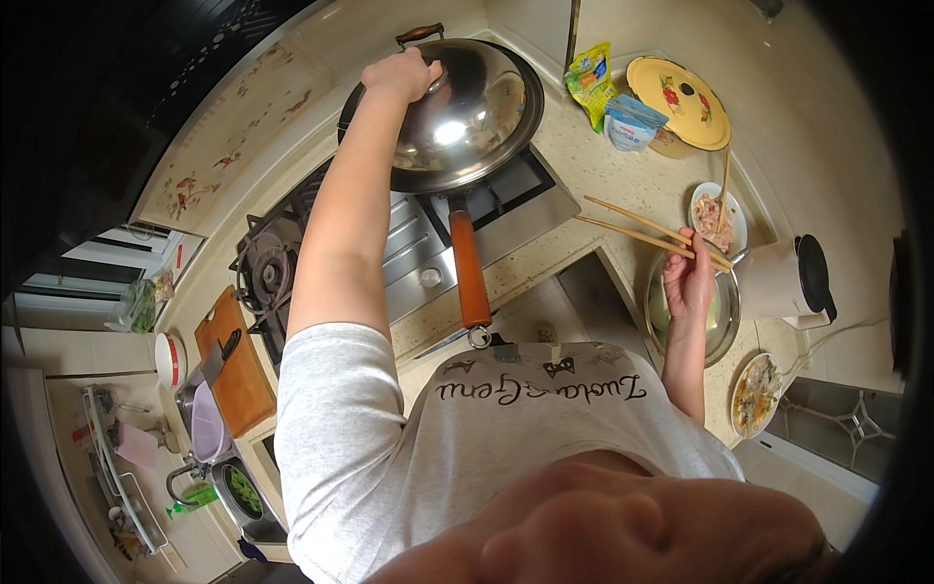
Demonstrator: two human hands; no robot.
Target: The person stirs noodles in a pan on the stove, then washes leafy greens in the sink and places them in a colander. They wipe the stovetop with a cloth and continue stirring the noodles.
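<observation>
My left hand (398, 75) grips the knob of a domed stainless steel lid (474, 120). That lid sits over a dark wok (536, 87) on the gas hob; a reddish-brown wooden handle (471, 270) points back towards me. A pair of wooden chopsticks (635, 235) is held in my right hand (689, 281), tips spread apart and pointing left above the worktop. Under this hand stands a round metal vessel (721, 332), its pale contents partly hidden. Just beyond it, a white dish (738, 219) holds chopped raw meat (711, 219) with another pair of chopsticks stuck in.
Far right are a yellow enamel pot (678, 102) and two packets. A white kettle (773, 277) and a plate of food (757, 398) stand right. Left of the hob lies a cutting board (248, 387) with a cleaver (217, 361). Green vegetables (243, 490) sit by the sink.
</observation>
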